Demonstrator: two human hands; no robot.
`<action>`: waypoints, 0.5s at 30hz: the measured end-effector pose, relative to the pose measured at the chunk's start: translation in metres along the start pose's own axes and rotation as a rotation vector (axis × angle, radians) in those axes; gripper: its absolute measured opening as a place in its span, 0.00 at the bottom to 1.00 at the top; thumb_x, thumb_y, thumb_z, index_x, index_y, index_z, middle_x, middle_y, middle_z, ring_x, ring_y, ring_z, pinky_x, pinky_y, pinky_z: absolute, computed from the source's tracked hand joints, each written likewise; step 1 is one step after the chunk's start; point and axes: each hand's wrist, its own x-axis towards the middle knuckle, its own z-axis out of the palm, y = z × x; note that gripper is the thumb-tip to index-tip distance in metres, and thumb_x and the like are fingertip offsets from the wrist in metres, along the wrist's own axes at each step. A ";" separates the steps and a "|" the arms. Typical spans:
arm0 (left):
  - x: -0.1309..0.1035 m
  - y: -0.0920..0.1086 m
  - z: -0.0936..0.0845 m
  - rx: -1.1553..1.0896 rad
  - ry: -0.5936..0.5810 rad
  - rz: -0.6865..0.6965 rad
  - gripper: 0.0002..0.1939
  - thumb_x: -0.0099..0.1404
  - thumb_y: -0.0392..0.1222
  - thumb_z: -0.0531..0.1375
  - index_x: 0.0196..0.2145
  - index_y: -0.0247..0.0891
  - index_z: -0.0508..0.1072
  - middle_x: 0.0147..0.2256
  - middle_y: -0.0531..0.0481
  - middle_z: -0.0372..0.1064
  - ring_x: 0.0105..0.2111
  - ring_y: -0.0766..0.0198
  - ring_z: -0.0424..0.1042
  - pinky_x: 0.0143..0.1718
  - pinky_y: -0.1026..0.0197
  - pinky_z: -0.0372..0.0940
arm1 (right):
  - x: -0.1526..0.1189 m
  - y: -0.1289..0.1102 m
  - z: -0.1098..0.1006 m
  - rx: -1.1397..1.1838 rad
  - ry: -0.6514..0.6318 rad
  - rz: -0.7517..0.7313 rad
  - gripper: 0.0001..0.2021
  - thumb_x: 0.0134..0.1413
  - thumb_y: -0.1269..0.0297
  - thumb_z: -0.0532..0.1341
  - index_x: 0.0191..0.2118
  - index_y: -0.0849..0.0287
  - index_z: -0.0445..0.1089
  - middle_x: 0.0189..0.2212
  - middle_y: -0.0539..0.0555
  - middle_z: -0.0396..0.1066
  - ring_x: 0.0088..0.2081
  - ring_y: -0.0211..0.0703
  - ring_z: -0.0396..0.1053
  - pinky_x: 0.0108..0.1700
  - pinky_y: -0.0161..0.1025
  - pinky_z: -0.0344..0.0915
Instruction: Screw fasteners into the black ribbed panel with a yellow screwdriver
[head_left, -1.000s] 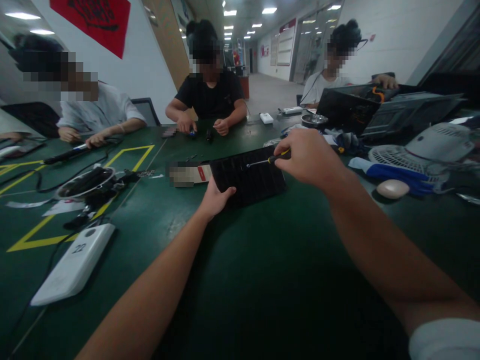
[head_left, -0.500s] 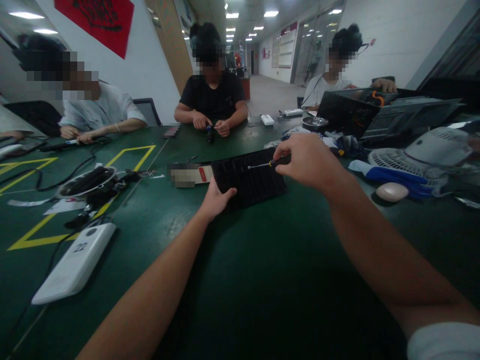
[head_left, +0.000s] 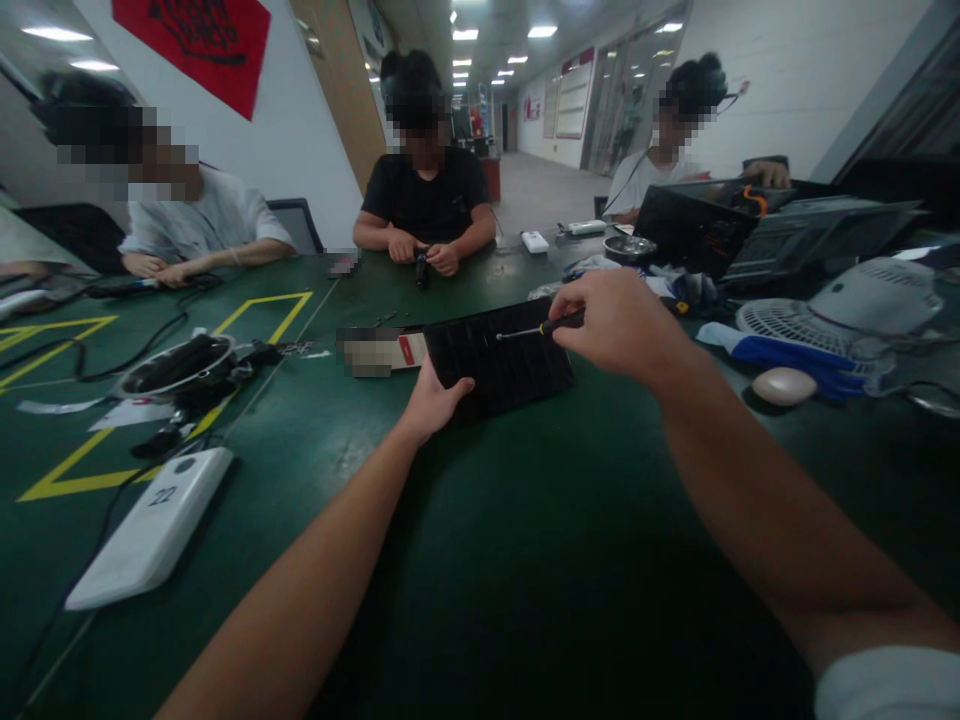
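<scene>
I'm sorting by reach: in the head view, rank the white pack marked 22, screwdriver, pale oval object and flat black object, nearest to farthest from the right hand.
1. Screwdriver: gripped in the right hand.
2. Flat black object: just left of it.
3. Pale oval object: to the right.
4. White pack marked 22: far left.
</scene>
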 end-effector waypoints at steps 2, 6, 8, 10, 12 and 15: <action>0.000 -0.001 0.000 0.008 0.006 0.002 0.41 0.61 0.34 0.71 0.69 0.41 0.64 0.65 0.38 0.73 0.69 0.42 0.70 0.75 0.33 0.59 | 0.000 0.000 0.000 0.004 0.007 0.001 0.12 0.52 0.72 0.66 0.40 0.58 0.87 0.38 0.60 0.84 0.42 0.56 0.80 0.47 0.48 0.71; 0.001 -0.004 0.000 0.005 0.005 0.010 0.42 0.61 0.35 0.71 0.69 0.41 0.63 0.64 0.39 0.73 0.69 0.42 0.70 0.76 0.34 0.57 | 0.000 -0.001 -0.001 0.025 0.003 0.007 0.11 0.53 0.71 0.66 0.39 0.59 0.87 0.37 0.59 0.84 0.40 0.54 0.80 0.45 0.47 0.71; 0.001 -0.005 0.000 -0.003 0.001 0.007 0.41 0.61 0.35 0.70 0.69 0.40 0.63 0.63 0.39 0.74 0.69 0.42 0.70 0.76 0.35 0.58 | 0.000 -0.002 -0.001 0.026 0.001 0.010 0.11 0.54 0.70 0.67 0.39 0.58 0.87 0.37 0.59 0.85 0.40 0.54 0.80 0.45 0.47 0.71; 0.001 -0.005 0.000 -0.007 0.000 0.003 0.40 0.61 0.35 0.70 0.69 0.41 0.63 0.62 0.39 0.74 0.69 0.41 0.70 0.75 0.34 0.59 | 0.000 -0.003 0.000 0.014 0.001 0.006 0.11 0.53 0.70 0.67 0.40 0.58 0.87 0.38 0.59 0.85 0.41 0.55 0.80 0.46 0.48 0.71; 0.001 -0.004 0.000 -0.006 -0.001 0.005 0.40 0.61 0.35 0.70 0.68 0.40 0.63 0.61 0.39 0.74 0.69 0.41 0.70 0.75 0.33 0.59 | 0.000 -0.003 0.000 0.003 0.002 0.000 0.11 0.53 0.71 0.67 0.40 0.59 0.87 0.38 0.60 0.85 0.42 0.56 0.80 0.46 0.48 0.71; 0.001 -0.003 0.000 -0.014 -0.001 0.010 0.39 0.61 0.36 0.71 0.67 0.39 0.64 0.61 0.39 0.74 0.68 0.41 0.70 0.75 0.33 0.58 | 0.000 -0.002 0.000 0.002 -0.006 -0.001 0.11 0.54 0.71 0.67 0.41 0.59 0.87 0.39 0.60 0.85 0.43 0.56 0.80 0.47 0.48 0.71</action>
